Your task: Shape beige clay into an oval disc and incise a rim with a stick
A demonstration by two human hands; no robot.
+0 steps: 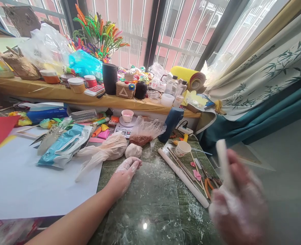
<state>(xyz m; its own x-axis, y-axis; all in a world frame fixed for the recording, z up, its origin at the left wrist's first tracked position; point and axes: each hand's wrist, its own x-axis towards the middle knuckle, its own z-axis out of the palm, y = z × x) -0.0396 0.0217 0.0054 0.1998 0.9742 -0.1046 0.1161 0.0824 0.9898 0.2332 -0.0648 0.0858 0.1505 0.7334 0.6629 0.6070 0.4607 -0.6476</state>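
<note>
Resting on the dark glass-topped table, my left hand [126,173] is dusted with white powder. Its fingers are loosely extended, with nothing visible in them. Just beyond its fingertips sits a white lump of clay [133,150], beside a crumpled pale plastic bag [109,148]. On the right, raised over the table's edge, my right hand [242,207] is blurred by motion and also coated in white. It grips a whitish, elongated piece of clay [223,160] that sticks up past the fingers; its exact shape is smeared. A pale rolling pin [183,178] lies between the hands.
Thin sticks, orange-handled pliers [208,187] and a paper cup [183,149] lie right of centre. Behind stand a dark blue bottle [171,125], a bag of brown material [142,136] and a scale with a cup [127,116]. White paper [63,194] covers the left side.
</note>
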